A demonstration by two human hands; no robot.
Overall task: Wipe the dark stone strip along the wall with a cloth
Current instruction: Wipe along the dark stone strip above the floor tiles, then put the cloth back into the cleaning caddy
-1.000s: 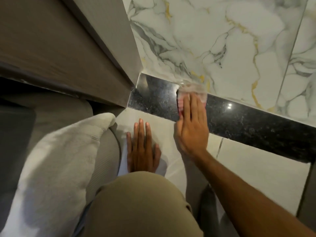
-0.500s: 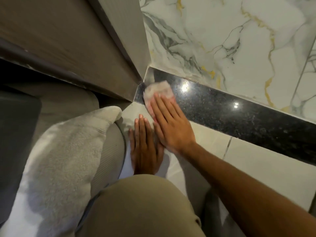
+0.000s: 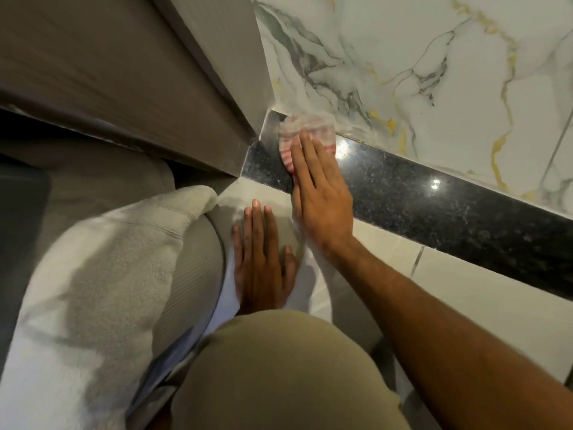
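A dark speckled stone strip (image 3: 434, 209) runs along the foot of the white marble wall (image 3: 403, 57), from the corner at upper middle down to the right edge. My right hand (image 3: 322, 193) lies flat on its left end, fingers pressing a pink-and-white checked cloth (image 3: 307, 131) into the corner by the wall. Most of the cloth shows beyond my fingertips. My left hand (image 3: 260, 259) rests palm down on the pale floor tile (image 3: 465, 280) just below the strip, fingers together, holding nothing.
A grey-brown wooden panel (image 3: 124, 72) closes the corner on the left. A white towel (image 3: 93, 274) lies over a ribbed grey mat (image 3: 192, 268) at lower left. My knee in khaki cloth (image 3: 279, 373) fills the bottom middle.
My right hand slid the cloth left along the strip toward the corner, then pushed it up against the wall. My left hand stayed planted on the tile.
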